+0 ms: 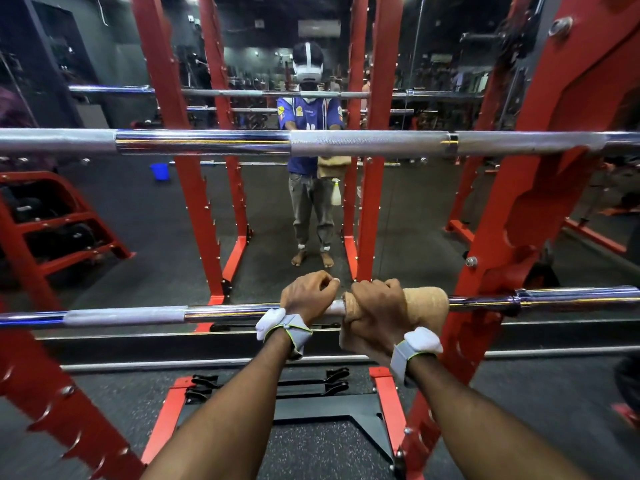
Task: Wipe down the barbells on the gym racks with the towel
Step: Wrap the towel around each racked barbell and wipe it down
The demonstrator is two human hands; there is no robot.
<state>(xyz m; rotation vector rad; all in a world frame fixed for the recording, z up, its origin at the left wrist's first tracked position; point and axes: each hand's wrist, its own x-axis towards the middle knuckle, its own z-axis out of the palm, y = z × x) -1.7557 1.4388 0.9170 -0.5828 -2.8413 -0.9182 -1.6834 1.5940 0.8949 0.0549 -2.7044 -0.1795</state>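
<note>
In the head view, the left grip was closed around the lower barbell on the red rack. Just beside it, the right grip was clamped on the tan towel, which was wrapped around the same bar.

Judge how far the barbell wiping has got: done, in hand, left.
Done: nothing tells; no bar looks visibly wiped. In hand: the right hand wraps the towel round the lower barbell, the left hand gripping it alongside. Left: the upper barbell, with no hand on it.
</note>
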